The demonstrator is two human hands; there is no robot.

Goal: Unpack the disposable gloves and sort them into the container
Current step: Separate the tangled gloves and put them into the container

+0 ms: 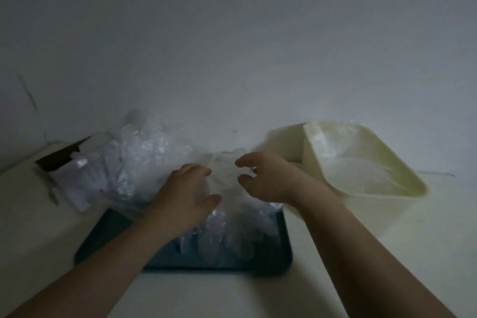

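A clear disposable glove (pixel 225 181) is held up between my hands above the dark teal tray (pixel 282 253). My left hand (pixel 185 196) grips the glove's left side between curled fingers and thumb. My right hand (pixel 268 179) is at the glove's right edge, finger and thumb curved and apart with a gap between them. More clear gloves (pixel 219 237) lie heaped on the tray. The cream plastic container (pixel 402 170) stands tilted at the right with clear gloves (pixel 353 162) inside it.
A crumpled pile of clear plastic gloves or wrapping (pixel 147 155) rises behind the tray at the left, against the wall. White packaging (pixel 85 181) and a dark flap (pixel 60 156) lie further left. The cream tabletop (pixel 387 240) runs to the right and front.
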